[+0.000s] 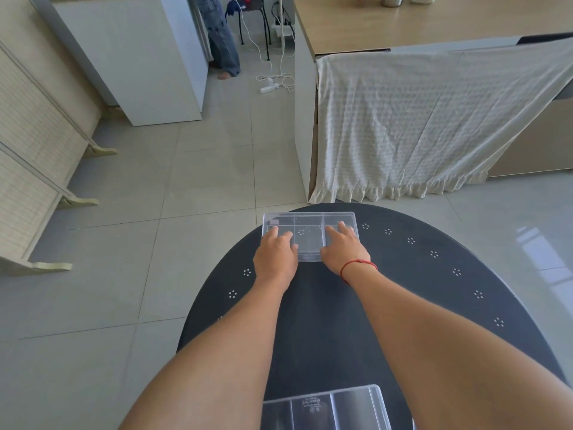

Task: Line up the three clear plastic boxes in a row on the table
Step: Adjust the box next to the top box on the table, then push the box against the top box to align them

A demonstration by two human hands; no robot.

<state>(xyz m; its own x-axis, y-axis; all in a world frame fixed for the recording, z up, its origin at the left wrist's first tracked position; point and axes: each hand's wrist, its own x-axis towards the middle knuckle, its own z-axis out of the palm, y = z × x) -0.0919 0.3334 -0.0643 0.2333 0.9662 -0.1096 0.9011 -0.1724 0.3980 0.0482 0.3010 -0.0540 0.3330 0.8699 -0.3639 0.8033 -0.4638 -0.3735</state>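
A clear plastic box with inner dividers lies flat at the far end of the round black table. My left hand rests on its left part, fingers spread over the top. On its right part lies my right hand, with a red string at the wrist. A second clear plastic box sits at the near table edge, between my forearms, cut off by the frame bottom. No third box shows.
The table top has small white dot clusters. Beyond it, a counter draped with a cream cloth. A white cabinet, a folding screen, floor cables and a person's legs lie farther off.
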